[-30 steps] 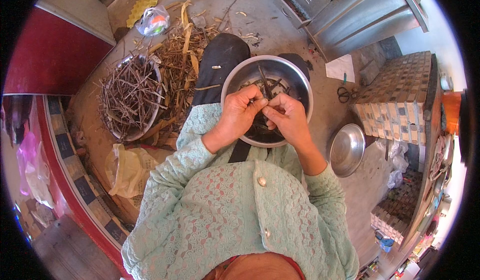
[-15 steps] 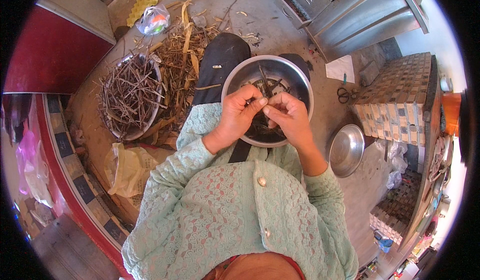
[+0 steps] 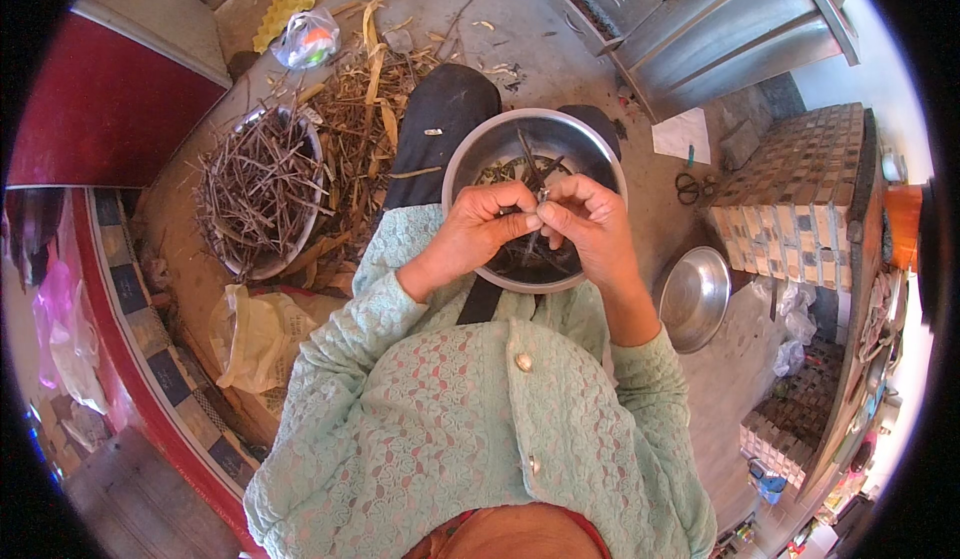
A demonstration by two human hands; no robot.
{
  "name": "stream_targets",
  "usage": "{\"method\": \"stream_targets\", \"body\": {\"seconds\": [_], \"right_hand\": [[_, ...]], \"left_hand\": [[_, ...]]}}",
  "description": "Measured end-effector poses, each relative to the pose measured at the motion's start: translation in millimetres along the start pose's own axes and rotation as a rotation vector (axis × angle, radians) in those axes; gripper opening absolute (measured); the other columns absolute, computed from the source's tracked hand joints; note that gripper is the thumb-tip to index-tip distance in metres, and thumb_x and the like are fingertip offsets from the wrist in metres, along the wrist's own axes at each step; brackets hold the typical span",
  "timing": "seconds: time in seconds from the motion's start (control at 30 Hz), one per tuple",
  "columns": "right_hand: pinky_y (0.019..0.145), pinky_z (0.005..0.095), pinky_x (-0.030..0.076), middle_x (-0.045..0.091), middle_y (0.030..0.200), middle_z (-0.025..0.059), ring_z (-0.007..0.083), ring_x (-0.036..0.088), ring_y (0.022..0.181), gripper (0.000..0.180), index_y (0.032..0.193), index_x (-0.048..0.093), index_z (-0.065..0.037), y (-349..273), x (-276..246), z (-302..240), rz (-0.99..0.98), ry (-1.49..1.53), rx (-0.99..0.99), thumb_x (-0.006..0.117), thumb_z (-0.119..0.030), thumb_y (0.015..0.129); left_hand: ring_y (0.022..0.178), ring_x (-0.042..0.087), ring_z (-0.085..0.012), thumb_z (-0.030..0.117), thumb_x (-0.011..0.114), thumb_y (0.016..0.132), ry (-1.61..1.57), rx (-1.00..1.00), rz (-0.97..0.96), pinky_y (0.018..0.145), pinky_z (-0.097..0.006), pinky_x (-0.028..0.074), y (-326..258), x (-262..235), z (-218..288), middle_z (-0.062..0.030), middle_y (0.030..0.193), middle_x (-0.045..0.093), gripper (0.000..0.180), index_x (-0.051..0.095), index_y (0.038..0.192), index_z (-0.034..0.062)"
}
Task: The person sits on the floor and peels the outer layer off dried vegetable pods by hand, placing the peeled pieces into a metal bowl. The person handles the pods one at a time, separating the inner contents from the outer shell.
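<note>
A steel bowl [image 3: 490,139] rests on my lap and holds several dark, thin stems. Both hands meet above it. My left hand [image 3: 480,231] and my right hand [image 3: 592,227] pinch the same thin dark stem [image 3: 541,197] between their fingertips, over the middle of the bowl. Most of that stem is hidden by my fingers. My mint-green knitted sleeves reach down to the lower edge.
A basin [image 3: 262,191] heaped with dark twigs sits on the floor at my left, next to a pile of dry stalks and husks [image 3: 365,99]. An empty steel bowl [image 3: 695,297] lies at my right beside a tiled block [image 3: 790,189]. Scissors [image 3: 688,187] and a yellowish bag [image 3: 250,334] lie nearby.
The fingers have shifted slightly on the stem; both hands stay over the bowl in the same place.
</note>
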State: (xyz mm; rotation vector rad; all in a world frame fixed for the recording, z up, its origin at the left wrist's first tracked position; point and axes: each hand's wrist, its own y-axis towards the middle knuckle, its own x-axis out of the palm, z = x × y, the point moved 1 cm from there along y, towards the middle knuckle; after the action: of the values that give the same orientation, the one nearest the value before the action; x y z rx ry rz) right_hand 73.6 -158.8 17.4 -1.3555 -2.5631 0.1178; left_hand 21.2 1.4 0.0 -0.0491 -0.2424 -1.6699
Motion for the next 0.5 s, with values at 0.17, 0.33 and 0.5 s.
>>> {"method": "stream_targets", "body": {"seconds": [0.17, 0.33, 0.5], "right_hand": [[0.052, 0.0188, 0.044, 0.058, 0.074, 0.0004, 0.0047, 0.052, 0.060, 0.011, 0.084, 0.057, -0.004, -1.0, 2.0, 4.2, 0.070, 0.010, -0.077, 0.065, -0.012, 0.086], [0.053, 0.0187, 0.044, 0.056, 0.072, -0.0004, 0.0048, 0.052, 0.060, 0.009, 0.089, 0.059, -0.003, -0.9, 6.7, 1.9, 0.091, 0.057, -0.064, 0.063, -0.012, 0.087], [0.053, 0.0187, 0.043, 0.058, 0.073, -0.0001, 0.0050, 0.052, 0.060, 0.014, 0.097, 0.061, -0.002, 0.3, 5.7, -1.6, 0.052, 0.009, -0.038, 0.064, -0.012, 0.087]], "left_hand": [[0.068, 0.044, -0.0061, 0.005, 0.062, 0.085, 0.181, 0.053, 0.092, 0.061, -0.024, 0.039, -0.5, 1.5, -6.7, -0.0002, 0.070, 0.051, 0.011, 0.055, 0.078, 0.0014], [0.066, 0.044, -0.0066, 0.005, 0.063, 0.085, 0.138, 0.051, 0.089, 0.060, -0.024, 0.039, 0.1, -1.9, -9.2, -0.0008, 0.068, 0.051, 0.010, 0.056, 0.078, 0.0009], [0.074, 0.047, -0.0060, 0.010, 0.062, 0.088, 0.050, -0.044, -0.021, 0.068, -0.024, 0.041, -0.8, 0.9, -4.1, 0.0011, 0.075, 0.054, 0.013, 0.055, 0.080, 0.0025]]}}
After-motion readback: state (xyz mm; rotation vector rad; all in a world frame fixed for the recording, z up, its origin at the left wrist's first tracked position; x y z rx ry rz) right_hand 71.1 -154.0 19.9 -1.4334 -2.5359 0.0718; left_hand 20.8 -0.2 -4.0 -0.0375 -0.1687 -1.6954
